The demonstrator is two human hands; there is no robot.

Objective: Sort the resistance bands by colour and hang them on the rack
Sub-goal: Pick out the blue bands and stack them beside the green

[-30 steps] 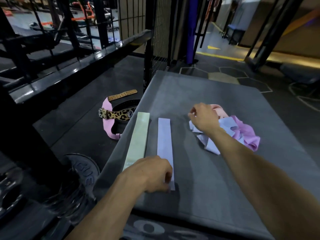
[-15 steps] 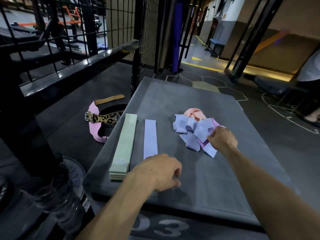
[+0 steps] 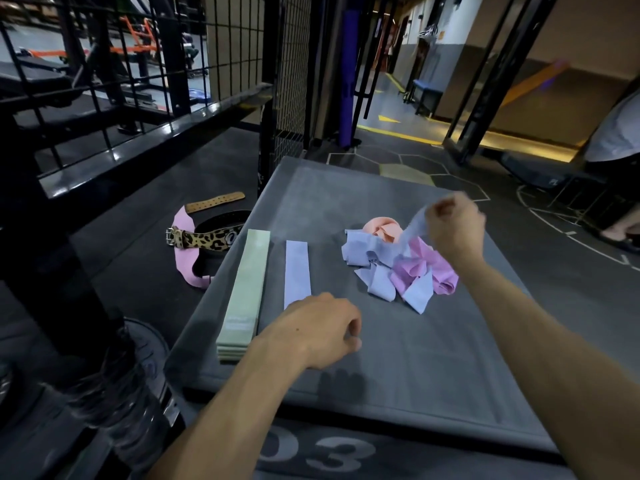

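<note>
On the grey padded box lies a flat stack of pale green bands, and beside it one flat lavender band. To the right is a tangled heap of lavender bands, pink-purple bands and a peach band. My right hand is raised above the heap and pinches a lavender band that trails down into it. My left hand hovers with loosely curled fingers over the near end of the flat lavender band, holding nothing.
Weightlifting belts, pink and leopard-print, lie on the floor left of the box. A black wire-mesh rack and its shelf bar stand at the left and back. Weight plates sit at lower left. A person stands at the far right.
My right hand took hold of a lavender band at the heap's right side and lifted it up and away. The left hand stayed near the flat lavender band.
</note>
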